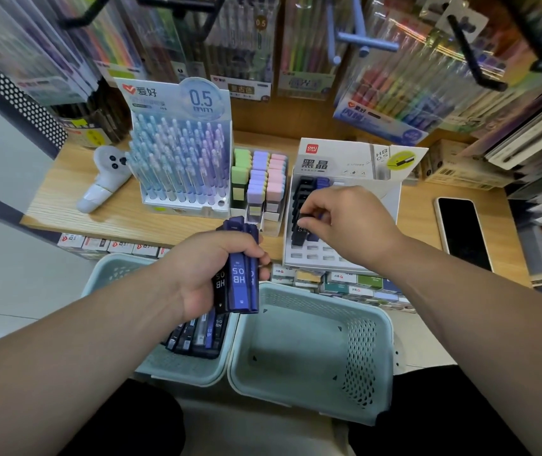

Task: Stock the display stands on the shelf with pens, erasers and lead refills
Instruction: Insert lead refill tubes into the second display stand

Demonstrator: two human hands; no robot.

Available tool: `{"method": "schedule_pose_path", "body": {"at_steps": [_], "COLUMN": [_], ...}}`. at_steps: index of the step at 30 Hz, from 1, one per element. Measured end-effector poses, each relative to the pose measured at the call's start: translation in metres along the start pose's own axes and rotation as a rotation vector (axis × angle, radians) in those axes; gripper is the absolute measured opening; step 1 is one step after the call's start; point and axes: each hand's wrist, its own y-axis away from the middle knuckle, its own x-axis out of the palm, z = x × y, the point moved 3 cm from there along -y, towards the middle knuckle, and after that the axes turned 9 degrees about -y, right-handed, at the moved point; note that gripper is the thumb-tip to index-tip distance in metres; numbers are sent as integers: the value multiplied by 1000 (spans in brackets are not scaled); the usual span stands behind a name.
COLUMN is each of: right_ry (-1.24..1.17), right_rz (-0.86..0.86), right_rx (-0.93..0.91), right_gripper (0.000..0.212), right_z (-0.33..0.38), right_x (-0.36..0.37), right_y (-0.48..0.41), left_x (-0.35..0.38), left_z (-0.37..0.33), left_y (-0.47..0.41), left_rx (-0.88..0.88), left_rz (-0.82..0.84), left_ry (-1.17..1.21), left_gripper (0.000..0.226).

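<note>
So the refill (305, 223) is a dark little case, pinched between the thumb and fingertips of the right hand (351, 222), right at the black column on the left side of the lead stand (384, 199). A blue column runs just beside the black one. The left hand (210, 274) is wrapped tight round a bundle (241, 281) of more cases, blue ones in front marked HB 0.5 and a black one behind. It holds them roughly upright, just in front of the shelf (98, 212) edge. The lead stand sits on the shelf toward the right. The eraser stand (259, 179), with green, purple and pink rows, is just beside it on the left, and I can't tell if they touch. Left of that is the pen stand (180, 159), packed with blue-to-purple pens. Far left, a white gadget (105, 179) lies on the shelf, and a phone (463, 232) lies screen up on the right, well apart from the lead stand. Down below, the left basket (115, 271) has loose refills (197, 337) lying in it, partly hidden under the left wrist, and the right basket (312, 340) sits right against it. Pen packs (394, 93) hang behind everything, pretty blurry.
</note>
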Motion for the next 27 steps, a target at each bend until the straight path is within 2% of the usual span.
{"method": "schedule_pose_path", "body": {"at_steps": [27], "right_ry": [-16], "right_rz": [-21], "right_rx": [-68], "right_gripper": [9], "right_z": [-8], "right_x": [1], "right_y": [-2], "left_x": [-1], "left_z": [-1], "left_y": [-2], "left_rx": [15], "left_rz": [-2], "left_ry": [93], "left_gripper": [7]}}
